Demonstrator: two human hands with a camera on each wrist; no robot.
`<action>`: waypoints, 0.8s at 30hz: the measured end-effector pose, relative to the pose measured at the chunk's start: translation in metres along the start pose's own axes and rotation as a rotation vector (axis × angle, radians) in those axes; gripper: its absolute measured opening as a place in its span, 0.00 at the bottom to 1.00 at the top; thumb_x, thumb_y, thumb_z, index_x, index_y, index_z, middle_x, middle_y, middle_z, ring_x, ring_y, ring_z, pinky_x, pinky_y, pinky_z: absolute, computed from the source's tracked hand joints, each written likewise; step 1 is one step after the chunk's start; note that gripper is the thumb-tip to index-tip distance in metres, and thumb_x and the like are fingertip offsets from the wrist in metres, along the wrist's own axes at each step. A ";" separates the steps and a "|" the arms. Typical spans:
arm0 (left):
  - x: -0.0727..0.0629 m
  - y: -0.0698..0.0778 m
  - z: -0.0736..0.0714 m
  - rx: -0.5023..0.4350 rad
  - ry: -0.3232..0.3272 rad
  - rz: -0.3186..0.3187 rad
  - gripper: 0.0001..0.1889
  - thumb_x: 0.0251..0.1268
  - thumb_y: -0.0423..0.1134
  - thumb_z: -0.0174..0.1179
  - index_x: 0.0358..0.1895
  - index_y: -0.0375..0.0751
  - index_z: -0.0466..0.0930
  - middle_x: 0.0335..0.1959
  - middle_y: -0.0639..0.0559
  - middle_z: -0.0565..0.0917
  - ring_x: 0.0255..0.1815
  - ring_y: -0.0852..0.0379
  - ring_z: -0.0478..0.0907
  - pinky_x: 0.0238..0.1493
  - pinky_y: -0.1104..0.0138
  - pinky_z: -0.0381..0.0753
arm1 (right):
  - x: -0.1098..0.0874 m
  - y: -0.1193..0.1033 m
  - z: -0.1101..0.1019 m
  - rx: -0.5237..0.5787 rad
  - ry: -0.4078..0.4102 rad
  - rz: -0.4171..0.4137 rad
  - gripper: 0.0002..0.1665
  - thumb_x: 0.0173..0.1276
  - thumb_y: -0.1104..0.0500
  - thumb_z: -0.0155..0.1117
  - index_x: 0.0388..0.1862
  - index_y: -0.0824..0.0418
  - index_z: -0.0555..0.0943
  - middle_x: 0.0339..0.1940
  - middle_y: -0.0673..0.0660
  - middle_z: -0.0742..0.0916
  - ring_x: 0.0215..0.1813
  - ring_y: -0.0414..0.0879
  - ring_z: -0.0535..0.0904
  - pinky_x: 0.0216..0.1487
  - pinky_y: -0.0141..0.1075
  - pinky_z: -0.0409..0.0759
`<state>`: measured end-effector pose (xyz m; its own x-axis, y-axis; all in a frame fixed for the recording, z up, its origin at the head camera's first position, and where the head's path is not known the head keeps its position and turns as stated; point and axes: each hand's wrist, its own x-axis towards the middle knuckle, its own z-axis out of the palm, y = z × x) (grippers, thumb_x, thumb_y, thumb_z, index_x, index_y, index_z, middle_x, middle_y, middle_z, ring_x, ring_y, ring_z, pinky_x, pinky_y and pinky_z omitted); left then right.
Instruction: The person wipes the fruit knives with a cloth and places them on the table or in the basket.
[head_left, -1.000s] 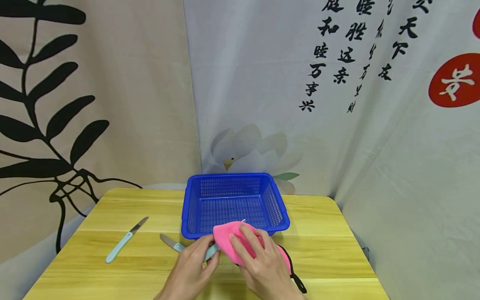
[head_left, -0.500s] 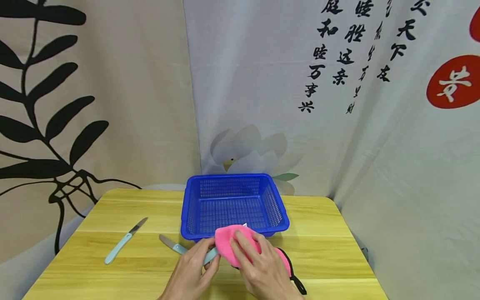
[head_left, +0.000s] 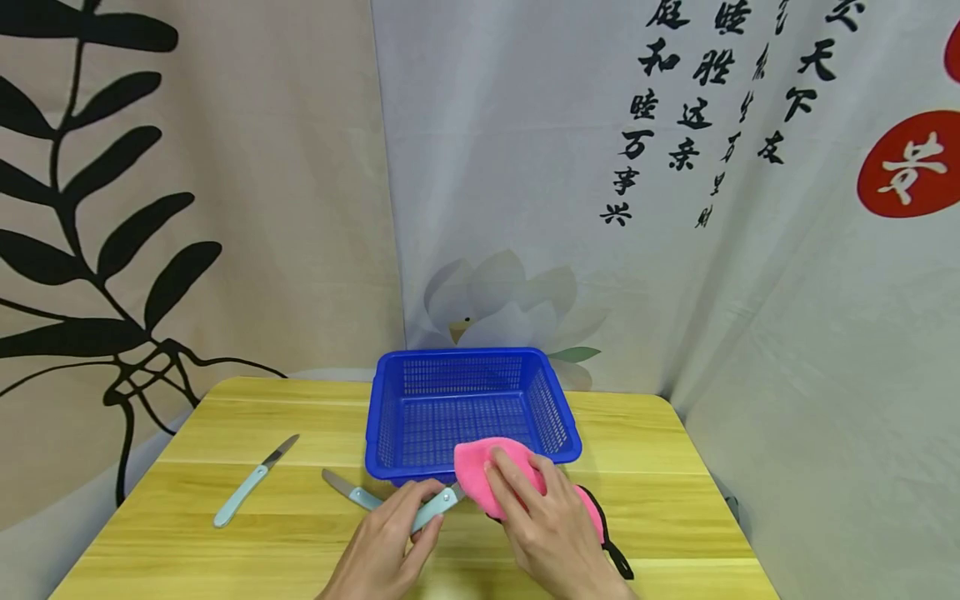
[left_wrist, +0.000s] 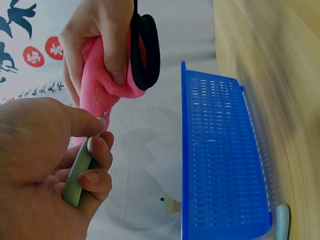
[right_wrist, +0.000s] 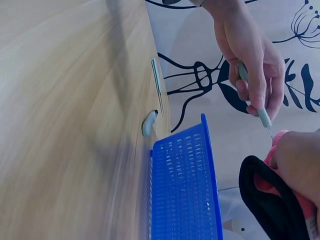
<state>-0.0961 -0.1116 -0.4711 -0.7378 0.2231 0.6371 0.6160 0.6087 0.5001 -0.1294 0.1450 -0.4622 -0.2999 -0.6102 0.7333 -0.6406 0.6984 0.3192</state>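
My left hand [head_left: 386, 533] holds a small knife [head_left: 437, 507] by its pale blue handle, seen also in the left wrist view as a knife handle [left_wrist: 78, 175] between thumb and fingers. A pink cloth [head_left: 480, 473] with black edging and a black loop is gripped by my right hand [head_left: 551, 525]. The cloth covers most of the blade; a short piece near the handle shows. In the right wrist view the blade runs into the pink cloth [right_wrist: 278, 137]. Both hands are above the table, just in front of the blue basket [head_left: 378, 417].
A second knife [head_left: 255, 483] lies on the left of the wooden table [head_left: 645, 500]. A third knife [head_left: 352, 489] lies nearer the middle, its handle partly hidden behind my left hand. The plastic mesh basket stands at the back, before a printed curtain [head_left: 300, 208].
My right hand and the cloth have shifted to the right along the blade, baring the handle's front end and a bit of blade. The left hand still holds the knife.
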 end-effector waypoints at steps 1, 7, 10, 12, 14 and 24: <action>0.000 0.000 -0.001 0.000 -0.006 0.001 0.19 0.66 0.24 0.76 0.57 0.43 0.86 0.39 0.66 0.81 0.37 0.78 0.70 0.33 0.77 0.77 | 0.000 0.001 0.000 0.000 -0.002 0.000 0.27 0.89 0.56 0.44 0.69 0.61 0.88 0.72 0.57 0.89 0.55 0.61 0.85 0.54 0.47 0.91; -0.001 -0.001 -0.004 0.004 -0.050 0.024 0.19 0.69 0.25 0.75 0.60 0.43 0.85 0.42 0.64 0.82 0.39 0.76 0.71 0.35 0.76 0.78 | -0.002 0.010 -0.001 0.010 0.010 0.013 0.27 0.89 0.56 0.45 0.69 0.61 0.88 0.72 0.58 0.89 0.55 0.62 0.85 0.54 0.49 0.92; -0.002 -0.002 -0.005 0.003 -0.068 0.035 0.19 0.71 0.25 0.74 0.61 0.43 0.85 0.44 0.63 0.85 0.41 0.76 0.73 0.36 0.74 0.82 | -0.002 0.014 -0.002 0.008 0.007 0.033 0.28 0.89 0.57 0.44 0.70 0.61 0.88 0.71 0.58 0.89 0.55 0.62 0.85 0.51 0.49 0.93; -0.003 -0.002 -0.006 -0.010 -0.084 0.034 0.18 0.73 0.26 0.73 0.62 0.43 0.85 0.46 0.62 0.86 0.42 0.75 0.74 0.37 0.73 0.84 | -0.003 0.017 -0.002 0.003 0.006 0.042 0.28 0.89 0.57 0.43 0.70 0.61 0.87 0.71 0.59 0.89 0.55 0.61 0.84 0.51 0.49 0.93; -0.003 -0.003 -0.006 -0.023 -0.098 0.028 0.18 0.74 0.26 0.72 0.62 0.43 0.85 0.47 0.61 0.86 0.43 0.75 0.75 0.38 0.72 0.86 | -0.003 0.020 -0.002 -0.004 0.007 0.050 0.28 0.89 0.57 0.43 0.70 0.61 0.87 0.70 0.59 0.90 0.54 0.61 0.84 0.51 0.49 0.93; -0.004 0.000 -0.008 -0.067 -0.097 -0.076 0.16 0.75 0.27 0.72 0.59 0.47 0.86 0.48 0.62 0.89 0.43 0.75 0.80 0.39 0.71 0.89 | -0.004 0.035 -0.005 -0.003 0.034 0.136 0.29 0.92 0.53 0.43 0.68 0.65 0.87 0.69 0.65 0.89 0.54 0.64 0.85 0.57 0.52 0.88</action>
<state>-0.0911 -0.1188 -0.4689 -0.8043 0.2531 0.5377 0.5719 0.5752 0.5848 -0.1471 0.1740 -0.4513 -0.3596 -0.4967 0.7899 -0.5935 0.7750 0.2171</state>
